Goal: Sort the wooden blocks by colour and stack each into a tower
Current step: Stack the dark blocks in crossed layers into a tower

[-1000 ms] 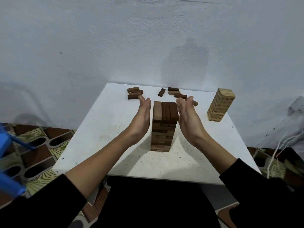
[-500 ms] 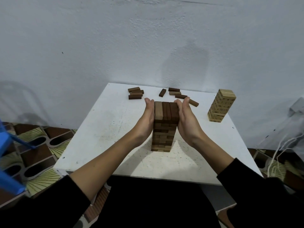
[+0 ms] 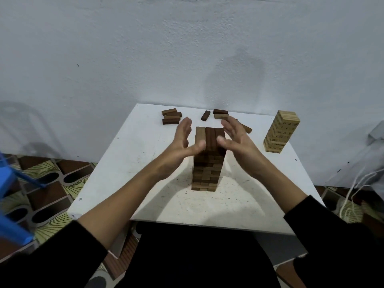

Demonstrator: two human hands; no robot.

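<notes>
A dark tower (image 3: 207, 163) of brown blocks stands upright near the middle of the white table (image 3: 128, 163), its top layer made of 3 blocks laid side by side, the left one paler than the other 2. The left hand (image 3: 180, 142) is beside the tower's upper left, fingers straight and spread, the palm turned toward the blocks; its thumb crosses in front of the top left edge, though whether it touches the wood cannot be told through the blur. The right hand (image 3: 236, 140) mirrors it on the upper right, fingers straight and apart, the thumb reaching toward the top layer. Neither hand is curled round anything, and both hold nothing.

At the far left of the table lies a small pile (image 3: 171, 117) of 4 brown blocks, stacked loosely and flat. Near the far edge, behind the tower, a single dark block (image 3: 205, 115) lies at an angle, and just right of it sit 2 more blocks (image 3: 220, 113), one on the other. Another loose block (image 3: 247, 129) shows past the right hand's fingers. A pale tower (image 3: 281, 132) stands at the far right corner, well apart from the dark one, and looks tilted in this wide view.

Black sleeves (image 3: 52, 256) cover both forearms from below the elbow. A patterned floor (image 3: 47, 183) lies left of the table, and something blue (image 3: 12, 227) sits at the left edge.
</notes>
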